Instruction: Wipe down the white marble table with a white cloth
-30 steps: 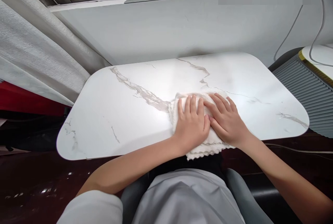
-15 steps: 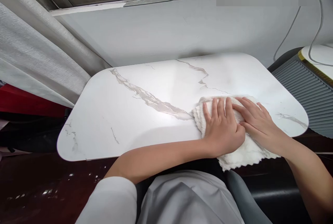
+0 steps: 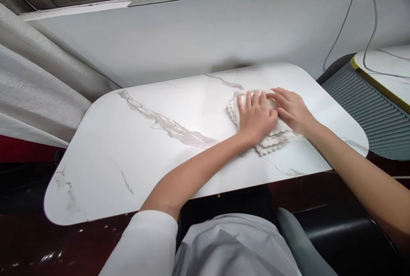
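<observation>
On the right half of a white, marble-patterned tabletop with rounded corners (image 3: 96,139), as the head view shows, lies a fluffy white cloth with scalloped edges (image 3: 272,141), folded in layers, between the tabletop's far and near edges. The bare left hand (image 3: 258,118) rests palm down on the cloth, its fingers straight and slightly spread. Nearer the tabletop's right end, the bare right hand (image 3: 294,111) also lies on the cloth, its fingers lightly bent and close together. The hands are side by side; whether they touch is hard to tell. Beyond the tabletop's far edge rises a plain pale-grey wall (image 3: 160,45). Off its left end hangs a whitish fabric curtain (image 3: 32,79); off its right end stands a ribbed grey cabinet with a gold-coloured rim (image 3: 374,113).
</observation>
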The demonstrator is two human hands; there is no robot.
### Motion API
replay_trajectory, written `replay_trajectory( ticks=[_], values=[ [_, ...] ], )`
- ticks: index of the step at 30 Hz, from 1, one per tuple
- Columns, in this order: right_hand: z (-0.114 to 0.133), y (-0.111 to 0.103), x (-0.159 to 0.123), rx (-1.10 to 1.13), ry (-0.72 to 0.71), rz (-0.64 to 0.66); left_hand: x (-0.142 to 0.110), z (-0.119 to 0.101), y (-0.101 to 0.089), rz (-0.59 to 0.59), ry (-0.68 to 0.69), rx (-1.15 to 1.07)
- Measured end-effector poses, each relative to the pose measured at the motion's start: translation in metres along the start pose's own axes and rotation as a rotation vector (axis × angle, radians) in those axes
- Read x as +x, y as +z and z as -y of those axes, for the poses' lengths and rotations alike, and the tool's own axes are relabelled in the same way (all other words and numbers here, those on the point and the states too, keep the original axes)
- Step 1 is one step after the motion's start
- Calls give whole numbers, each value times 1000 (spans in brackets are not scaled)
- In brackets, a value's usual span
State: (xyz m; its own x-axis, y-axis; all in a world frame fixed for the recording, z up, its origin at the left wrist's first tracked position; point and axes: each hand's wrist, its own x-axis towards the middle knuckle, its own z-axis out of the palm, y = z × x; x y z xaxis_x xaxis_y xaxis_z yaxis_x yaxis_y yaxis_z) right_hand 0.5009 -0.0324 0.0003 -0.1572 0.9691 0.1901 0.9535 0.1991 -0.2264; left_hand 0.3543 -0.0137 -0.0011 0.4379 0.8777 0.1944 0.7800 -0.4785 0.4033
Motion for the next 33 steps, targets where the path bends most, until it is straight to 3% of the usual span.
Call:
replay_trajectory(
  ticks=[9,14,23,33],
  values=[
    [-22,23,89,39,28,-100,80,33,5,-160,-162,69],
    [-33,29,121,138,58,-126,114,45,8,-182,-178,73],
    [-51,22,146,136,79,-56,148,46,14,-172,-157,85],
    [-76,8,149,39,125,-23,177,31,30,-154,-115,101]
  ],
)
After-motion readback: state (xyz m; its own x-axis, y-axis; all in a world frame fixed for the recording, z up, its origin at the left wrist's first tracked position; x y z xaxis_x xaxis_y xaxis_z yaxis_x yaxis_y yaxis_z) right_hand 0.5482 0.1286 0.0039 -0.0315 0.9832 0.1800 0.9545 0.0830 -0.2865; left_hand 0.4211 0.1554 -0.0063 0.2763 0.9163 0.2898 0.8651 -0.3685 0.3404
